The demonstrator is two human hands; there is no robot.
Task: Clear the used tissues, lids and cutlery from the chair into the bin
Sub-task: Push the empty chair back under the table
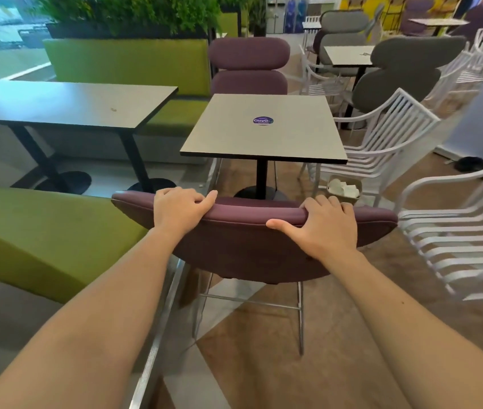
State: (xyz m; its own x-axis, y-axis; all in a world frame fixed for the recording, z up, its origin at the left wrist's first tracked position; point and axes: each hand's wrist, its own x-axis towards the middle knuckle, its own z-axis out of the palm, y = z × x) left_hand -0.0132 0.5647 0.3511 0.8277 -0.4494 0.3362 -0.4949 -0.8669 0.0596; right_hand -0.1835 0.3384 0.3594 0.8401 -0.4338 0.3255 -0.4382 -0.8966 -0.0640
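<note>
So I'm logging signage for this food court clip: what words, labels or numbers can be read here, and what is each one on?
"ClayG": white letters on the round purple sticker on the square grey table; anything after the G and the smaller print are too blurred to read.
Blue panels and yellow displays at the back: any print is too small to read.
Nothing else is legible.

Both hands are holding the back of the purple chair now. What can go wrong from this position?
1. The left hand and right hand grip the purple chair backrest; if it is pulled or tilted, anything on the seat, which is hidden, may slide onto the floor.
2. The square table stands directly ahead, so a forward push may strike its pedestal.
3. The small container of white tissues sits on the floor beside the chair and may be knocked over.
</note>
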